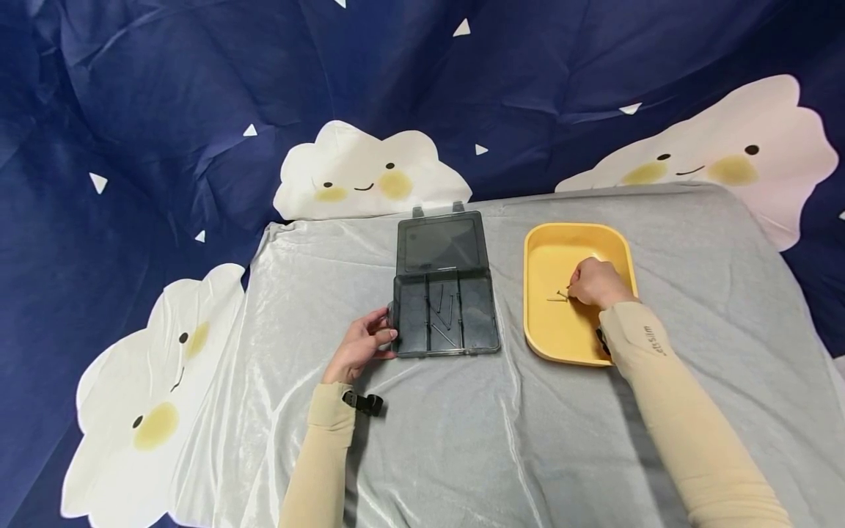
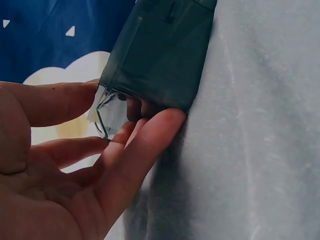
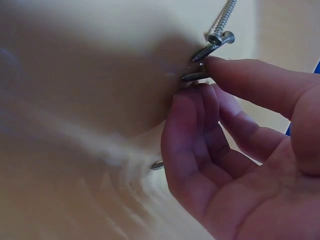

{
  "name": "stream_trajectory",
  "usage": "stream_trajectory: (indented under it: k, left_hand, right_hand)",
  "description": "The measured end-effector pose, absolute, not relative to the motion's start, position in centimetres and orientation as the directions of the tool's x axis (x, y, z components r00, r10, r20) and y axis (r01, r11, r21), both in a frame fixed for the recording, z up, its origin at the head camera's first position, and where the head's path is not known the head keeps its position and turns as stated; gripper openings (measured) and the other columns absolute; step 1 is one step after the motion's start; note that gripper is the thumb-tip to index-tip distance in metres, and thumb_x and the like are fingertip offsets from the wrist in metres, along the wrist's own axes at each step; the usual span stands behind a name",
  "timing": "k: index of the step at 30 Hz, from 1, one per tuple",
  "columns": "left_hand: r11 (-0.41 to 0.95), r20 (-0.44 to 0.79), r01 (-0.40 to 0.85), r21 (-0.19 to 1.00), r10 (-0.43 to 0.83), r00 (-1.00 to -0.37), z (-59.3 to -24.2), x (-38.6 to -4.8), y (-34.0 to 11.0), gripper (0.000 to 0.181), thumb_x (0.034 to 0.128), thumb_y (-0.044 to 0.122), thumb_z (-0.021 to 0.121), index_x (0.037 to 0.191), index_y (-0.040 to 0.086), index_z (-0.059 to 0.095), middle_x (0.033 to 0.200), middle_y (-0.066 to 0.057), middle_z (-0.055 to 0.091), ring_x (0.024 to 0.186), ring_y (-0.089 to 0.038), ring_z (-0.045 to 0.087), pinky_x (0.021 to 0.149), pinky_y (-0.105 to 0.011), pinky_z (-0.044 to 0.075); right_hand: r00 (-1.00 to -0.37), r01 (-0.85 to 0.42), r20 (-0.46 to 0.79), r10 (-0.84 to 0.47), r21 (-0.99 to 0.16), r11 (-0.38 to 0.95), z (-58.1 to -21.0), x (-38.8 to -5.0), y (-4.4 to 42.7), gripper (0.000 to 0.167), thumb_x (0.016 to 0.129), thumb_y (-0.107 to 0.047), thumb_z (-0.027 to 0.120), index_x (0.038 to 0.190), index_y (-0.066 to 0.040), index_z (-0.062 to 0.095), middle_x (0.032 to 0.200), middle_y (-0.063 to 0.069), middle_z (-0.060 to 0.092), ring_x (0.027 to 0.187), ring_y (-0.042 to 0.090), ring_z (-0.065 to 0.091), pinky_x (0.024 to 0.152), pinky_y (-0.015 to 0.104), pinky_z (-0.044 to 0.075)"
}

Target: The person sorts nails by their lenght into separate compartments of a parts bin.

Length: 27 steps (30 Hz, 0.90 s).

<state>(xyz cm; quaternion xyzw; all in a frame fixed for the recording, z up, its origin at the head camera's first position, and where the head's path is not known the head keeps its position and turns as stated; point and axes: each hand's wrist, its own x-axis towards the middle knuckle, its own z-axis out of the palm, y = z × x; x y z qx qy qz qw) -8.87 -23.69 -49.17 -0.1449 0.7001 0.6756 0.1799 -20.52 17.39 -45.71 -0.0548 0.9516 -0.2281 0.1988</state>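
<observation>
Inside the yellow, round-cornered rectangular tray (image 1: 551,253), I see the person's right hand (image 1: 597,282) with thumb and fingers drawn together. From the head, the knuckles hide what it has; the right wrist view shows a dark, pointed metal screw (image 3: 192,77) pinched between thumb and fingertips, the gap just as narrow as the shank. Two loose threaded screws (image 1: 557,299) lie on the tray's floor just beside that hand, crossing close to the thumb in the wrist view. That same view shows one more screw tip (image 3: 157,166) past the fingers, which the head view does not show.

Left of the tray, well apart from it, a dark grey translucent plastic box (image 1: 411,315) lies open, its lid (image 1: 442,246) folded back on the far side. Several slim screws (image 1: 444,335) lie at angles in its middle compartment.

At the box's end farthest from the tray, the left hand (image 1: 359,343) grips the edge, fingers curved and moderately parted. Only the left wrist view shows clearly the transparent latch (image 2: 116,112) between thumb and fingers, with one fingertip touching the box's corner.

Beneath tray and box spreads silvery grey velvety cloth (image 1: 455,440); beyond the tray hangs navy fabric (image 1: 515,44) printed with smiling white clouds (image 1: 370,176).
</observation>
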Motion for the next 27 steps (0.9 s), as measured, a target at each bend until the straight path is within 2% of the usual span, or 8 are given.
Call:
stream_trajectory:
  k: [7, 16, 27]
  left_hand:
    - [0.08, -0.442, -0.438, 0.895, 0.034, -0.897, -49.13, -8.96, -23.71, 0.065, 0.0915, -0.002, 0.058, 0.15, 0.001, 0.029, 0.135, -0.023, 0.045, 0.104, -0.025, 0.058, 0.069, -0.034, 0.058]
    - [0.087, -0.442, -0.44, 0.894, 0.001, -0.897, -49.6, -9.03, -23.58, 0.07, 0.0876, 0.002, 0.066, 0.149, 0.004, 0.033, 0.14, -0.021, 0.049, 0.09, -0.009, 0.062, 0.071, -0.027, 0.053]
    - [0.1, -0.443, -0.443, 0.891, -0.025, -0.896, -49.67, -8.99, -23.38, 0.069, 0.0862, 0.001, 0.067, 0.147, 0.008, 0.036, 0.135, -0.018, 0.053, 0.087, -0.005, 0.06, 0.071, -0.026, 0.051]
  right_hand:
    - [-0.919, -0.02, -0.34, -0.199, -0.464, 0.886, -45.75, -20.58, 17.29, 0.009, 0.082, -0.011, 0.061, 0.077, -0.004, 0.061, 0.08, 0.012, 0.06, 0.079, 0.031, 0.053, 0.065, 0.031, 0.04]
    - [-0.92, -0.036, -0.331, -0.211, -0.464, 0.885, -45.73, -20.53, 17.28, 0.008, 0.08, -0.01, 0.058, 0.079, -0.003, 0.062, 0.083, 0.015, 0.061, 0.082, 0.034, 0.054, 0.07, 0.037, 0.042]
    - [-0.932, 0.008, -0.322, -0.166, -0.477, 0.879, -45.97, -20.6, 17.41, 0.019, 0.084, -0.02, 0.062, 0.076, -0.004, 0.065, 0.071, 0.008, 0.06, 0.072, 0.026, 0.055, 0.061, 0.026, 0.04]
